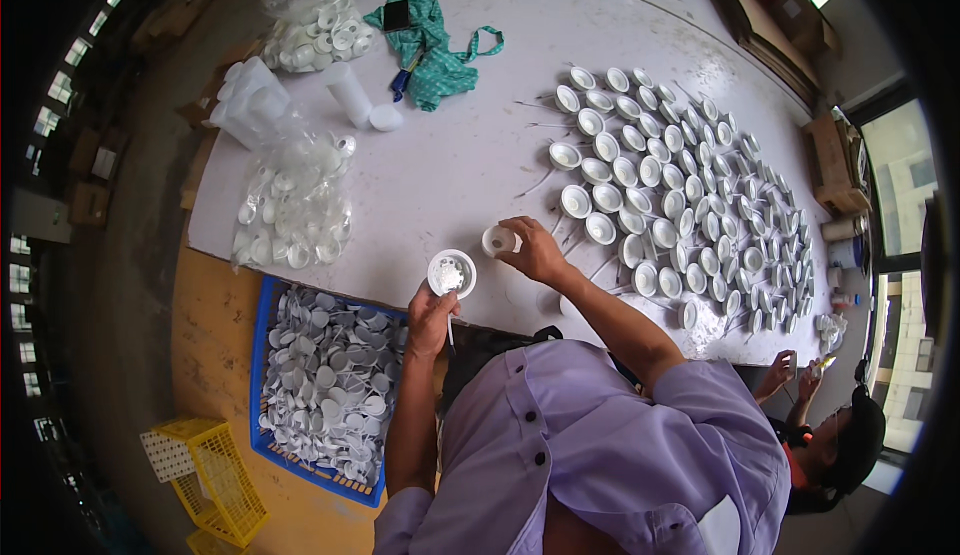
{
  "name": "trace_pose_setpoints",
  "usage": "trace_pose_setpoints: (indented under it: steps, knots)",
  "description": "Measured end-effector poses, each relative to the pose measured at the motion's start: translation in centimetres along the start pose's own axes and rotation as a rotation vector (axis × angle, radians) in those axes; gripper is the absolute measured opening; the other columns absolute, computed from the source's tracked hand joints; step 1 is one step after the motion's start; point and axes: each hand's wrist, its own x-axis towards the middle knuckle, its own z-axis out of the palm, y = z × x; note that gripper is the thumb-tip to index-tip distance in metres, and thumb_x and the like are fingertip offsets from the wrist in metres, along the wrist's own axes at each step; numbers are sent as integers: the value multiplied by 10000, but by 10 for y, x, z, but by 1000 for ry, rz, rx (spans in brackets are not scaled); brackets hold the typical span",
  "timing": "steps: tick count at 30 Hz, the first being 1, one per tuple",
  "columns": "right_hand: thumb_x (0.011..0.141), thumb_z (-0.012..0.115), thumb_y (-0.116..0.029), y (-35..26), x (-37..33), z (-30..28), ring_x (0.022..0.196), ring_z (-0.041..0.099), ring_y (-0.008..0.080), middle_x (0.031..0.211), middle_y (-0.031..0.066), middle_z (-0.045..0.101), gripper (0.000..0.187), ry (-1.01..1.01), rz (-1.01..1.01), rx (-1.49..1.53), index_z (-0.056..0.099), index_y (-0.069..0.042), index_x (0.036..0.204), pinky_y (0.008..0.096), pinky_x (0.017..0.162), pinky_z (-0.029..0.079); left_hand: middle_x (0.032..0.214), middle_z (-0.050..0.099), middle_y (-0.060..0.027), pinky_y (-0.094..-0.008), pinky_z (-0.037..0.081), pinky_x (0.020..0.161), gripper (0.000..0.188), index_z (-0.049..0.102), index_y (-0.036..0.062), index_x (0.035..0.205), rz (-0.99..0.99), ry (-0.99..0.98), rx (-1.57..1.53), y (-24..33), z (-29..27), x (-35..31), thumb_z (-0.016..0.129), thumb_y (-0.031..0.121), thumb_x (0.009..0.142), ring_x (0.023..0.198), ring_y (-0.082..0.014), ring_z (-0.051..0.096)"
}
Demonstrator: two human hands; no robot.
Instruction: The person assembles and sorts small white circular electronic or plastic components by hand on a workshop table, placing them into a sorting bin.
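Note:
In my left hand (430, 323), fingers closed round its edge, is a white round lamp housing (451, 275). Its open side faces up, small pale pieces show inside it, and a thin wire hangs below. My right hand (537, 253) grips a small white cup-shaped part (498, 242) by its right side, just above the table and a little apart from the housing. What the cup holds is too small to make out. To the right of my right hand, many similar white round lamp housings (624, 171) with thin wires stand in rows.
Clear bags of white round parts (293, 200) lie on the table's left side, near translucent stacked pieces (348, 93). A green cloth (436, 60) lies at the back. Below the table edge stands a blue crate (262, 375) of white parts, beside a yellow basket (225, 490). Another person's hands (790, 380) are at right.

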Motion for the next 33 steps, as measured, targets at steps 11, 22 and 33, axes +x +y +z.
trace_pose_setpoints:
  steps: [11, 22, 33]
  knots:
    - [673, 812, -205, -76, -18, -35, 1175, 468, 337, 1221, 137, 511, 637, -153, -289, 143, 523, -87, 1229, 421, 957, 438, 820, 537, -8, -220, 373, 599, 403, 530, -13, 1142, -27, -4, 134, -2, 12, 5, 647, 247, 857, 674, -76, 454]
    - [701, 792, -248, -79, -25, -28, 1124, 499, 318, 1220, 152, 500, 675, -193, -256, 229, 494, -78, 1283, 405, 918, 453, 802, 550, -6, -222, 381, 590, 399, 552, 3, 1128, -30, -5, 150, -2, 17, 0, 645, 277, 853, 662, -73, 461]
    - [837, 653, -124, -68, -27, -16, 630, 574, 84, 832, 49, 634, 273, -144, 195, 521, 620, -7, 1081, 261, 568, 475, 859, 591, -20, -227, 425, 619, 311, 565, -4, 1118, 6, 11, 281, -6, 24, 4, 581, 179, 867, 698, -78, 500]
